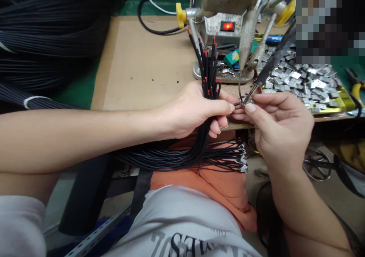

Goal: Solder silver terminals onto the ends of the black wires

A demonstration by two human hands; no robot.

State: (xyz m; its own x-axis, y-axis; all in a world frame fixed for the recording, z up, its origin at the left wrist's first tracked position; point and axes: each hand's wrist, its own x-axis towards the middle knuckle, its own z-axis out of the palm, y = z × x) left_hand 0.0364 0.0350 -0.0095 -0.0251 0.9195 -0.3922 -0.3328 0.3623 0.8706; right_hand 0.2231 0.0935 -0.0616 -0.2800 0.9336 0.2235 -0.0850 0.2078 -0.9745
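My left hand (196,110) is closed around a bundle of thin black wires with red tips (209,72); the tips stand up above the fist and the rest trails down over my lap. Its thumb and forefinger pinch one wire end out toward the right. My right hand (278,126) is closed in a pinch on a small metal piece (248,103) held against that wire end. A soldering iron tip (251,94) on a fixed stand touches down right where wire and piece meet. Wires with metal pieces attached (242,162) hang over an orange cloth on my lap.
A soldering station (228,23) with a lit red switch stands at the back of the cardboard-covered bench (137,63). A yellow tray holds a heap of small metal pieces (308,84). Big coils of black cable (42,32) lie at the left. Yellow-handled pliers (355,84) rest at far right.
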